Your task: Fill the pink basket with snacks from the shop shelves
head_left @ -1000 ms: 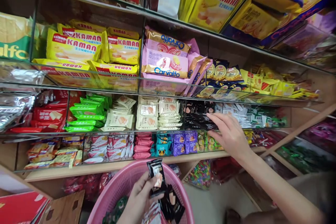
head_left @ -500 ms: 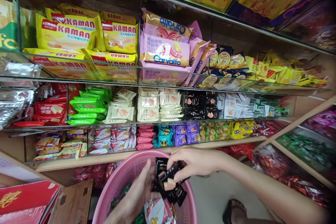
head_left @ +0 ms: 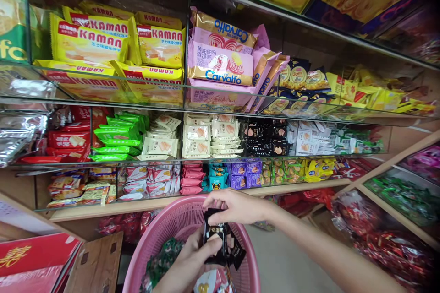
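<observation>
Black snack packets (head_left: 222, 238) are held over a pink basket (head_left: 134, 256). My left hand (head_left: 195, 254) grips them from the left and below, its thumb across the front packet. From the upper right, my right hand (head_left: 228, 208) has its fingers closed at the top of the same packets. Inside the basket lie green-wrapped pieces (head_left: 163, 256) on the left and a red-and-white packet (head_left: 211, 280) beneath the black ones.
Glass-fronted shelves (head_left: 220, 112) hold rows of wrapped snacks ahead, including yellow packs (head_left: 94, 41) and black packets (head_left: 264, 137). A wooden stool (head_left: 94, 263) and a red box (head_left: 34, 258) stand at the lower left. Red bagged goods (head_left: 395, 252) lie at the lower right.
My right hand has moved left and up to the top of the black packets. My left thumb now presses on the front packet, which stands more upright. The view has shifted slightly.
</observation>
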The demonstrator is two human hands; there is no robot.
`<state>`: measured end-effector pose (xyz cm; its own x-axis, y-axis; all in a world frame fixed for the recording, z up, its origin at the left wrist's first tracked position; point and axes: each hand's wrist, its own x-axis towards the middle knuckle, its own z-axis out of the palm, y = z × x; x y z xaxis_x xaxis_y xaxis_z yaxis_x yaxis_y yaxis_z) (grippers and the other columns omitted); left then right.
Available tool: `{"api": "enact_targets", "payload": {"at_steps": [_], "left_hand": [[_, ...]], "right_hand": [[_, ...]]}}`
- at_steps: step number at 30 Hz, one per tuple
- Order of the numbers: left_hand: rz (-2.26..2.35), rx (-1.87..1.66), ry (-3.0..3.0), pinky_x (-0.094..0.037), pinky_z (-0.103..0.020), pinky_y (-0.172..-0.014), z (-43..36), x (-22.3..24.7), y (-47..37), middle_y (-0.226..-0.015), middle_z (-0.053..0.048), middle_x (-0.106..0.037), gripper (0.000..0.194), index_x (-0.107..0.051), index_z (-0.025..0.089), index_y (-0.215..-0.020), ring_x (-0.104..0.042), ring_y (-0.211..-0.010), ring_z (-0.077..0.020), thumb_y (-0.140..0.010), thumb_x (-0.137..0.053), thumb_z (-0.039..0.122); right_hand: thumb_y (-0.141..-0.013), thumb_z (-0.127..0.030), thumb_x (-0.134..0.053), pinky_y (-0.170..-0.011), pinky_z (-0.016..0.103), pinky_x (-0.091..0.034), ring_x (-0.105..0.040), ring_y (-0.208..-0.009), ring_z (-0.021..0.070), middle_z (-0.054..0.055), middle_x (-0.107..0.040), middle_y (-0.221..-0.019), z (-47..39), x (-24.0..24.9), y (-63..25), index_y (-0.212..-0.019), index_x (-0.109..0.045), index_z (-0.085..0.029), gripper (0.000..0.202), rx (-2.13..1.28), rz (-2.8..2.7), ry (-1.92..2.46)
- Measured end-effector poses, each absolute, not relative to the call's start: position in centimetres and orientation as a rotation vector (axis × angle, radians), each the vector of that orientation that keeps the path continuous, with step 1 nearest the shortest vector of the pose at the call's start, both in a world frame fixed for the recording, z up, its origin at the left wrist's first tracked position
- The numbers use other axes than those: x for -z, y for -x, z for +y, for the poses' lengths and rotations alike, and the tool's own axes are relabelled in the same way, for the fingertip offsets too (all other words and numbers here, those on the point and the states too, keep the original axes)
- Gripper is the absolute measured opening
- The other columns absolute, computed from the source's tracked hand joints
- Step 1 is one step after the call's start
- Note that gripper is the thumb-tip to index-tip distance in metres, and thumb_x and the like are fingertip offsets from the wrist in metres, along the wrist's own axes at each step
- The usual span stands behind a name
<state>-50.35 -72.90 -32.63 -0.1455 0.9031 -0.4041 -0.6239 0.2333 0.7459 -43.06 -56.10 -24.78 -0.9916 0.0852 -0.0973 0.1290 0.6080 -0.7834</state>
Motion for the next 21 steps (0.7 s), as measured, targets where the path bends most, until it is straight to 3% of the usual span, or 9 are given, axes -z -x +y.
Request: {"api": "enact_targets", "payload": {"at_steps": [5, 8, 11, 17, 21], "left_hand": [[1.071, -1.438, -0.305, -0.05, -0.035, -0.078, -72.9, 31.8, 51.1, -0.108, -0.011, -0.067, 0.047, -0.059, 0.018, -0.108, -0.062, -0.097, -0.0254, -0.07, -0.07, 0.044], [1.115, -1.502, -0.38, -0.048, -0.036, -0.086, -72.5, 32.0, 51.3, -0.115, -0.01, -0.064, 0.051, -0.057, 0.018, -0.114, -0.059, -0.105, -0.0264, -0.071, -0.068, 0.044], [1.224, -1.544, -0.533, -0.044, -0.036, -0.093, -71.9, 32.9, 51.3, -0.113, -0.009, -0.065, 0.047, -0.058, 0.017, -0.11, -0.056, -0.107, -0.0263, -0.072, -0.068, 0.043], [1.329, -1.554, -0.748, -0.046, -0.028, -0.084, -71.2, 35.2, 49.8, -0.103, -0.007, -0.067, 0.046, -0.056, 0.015, -0.108, -0.059, -0.095, -0.0226, -0.07, -0.072, 0.034], [1.339, -1.504, -0.675, -0.046, -0.026, -0.072, -71.0, 35.0, 48.6, -0.09, -0.006, -0.068, 0.048, -0.054, 0.015, -0.106, -0.06, -0.083, -0.021, -0.066, -0.074, 0.033]], "right_hand": [[-0.081, -0.041, -0.057, -0.093, 0.035, -0.044, -0.054, -0.108, 0.0178, 0.006, -0.055, -0.122, -58.5, 28.1, 41.8, -0.116, -0.054, -0.026, 0.038, 1.994, 2.886, -0.84], [-0.082, -0.048, -0.053, -0.104, 0.037, -0.037, -0.048, -0.121, 0.0189, 0.005, -0.052, -0.132, -61.4, 30.9, 41.0, -0.123, -0.049, -0.027, 0.046, 2.47, 2.476, -1.289], [-0.083, -0.053, -0.049, -0.109, 0.036, -0.032, -0.041, -0.129, 0.0183, 0.002, -0.045, -0.14, -64.3, 33.4, 40.6, -0.129, -0.044, -0.028, 0.053, 2.775, 2.128, -1.348], [-0.07, -0.055, -0.063, -0.112, 0.043, -0.025, -0.027, -0.136, 0.0247, 0.0, -0.047, -0.138, -66.9, 36.4, 39.8, -0.133, -0.043, -0.031, 0.07, 2.529, 2.184, -1.716], [-0.065, -0.049, -0.07, -0.11, 0.042, -0.03, -0.032, -0.134, 0.0259, 0.0, -0.052, -0.134, -67.1, 36.7, 39.4, -0.135, -0.039, -0.034, 0.078, 2.419, 2.281, -1.733]]}}
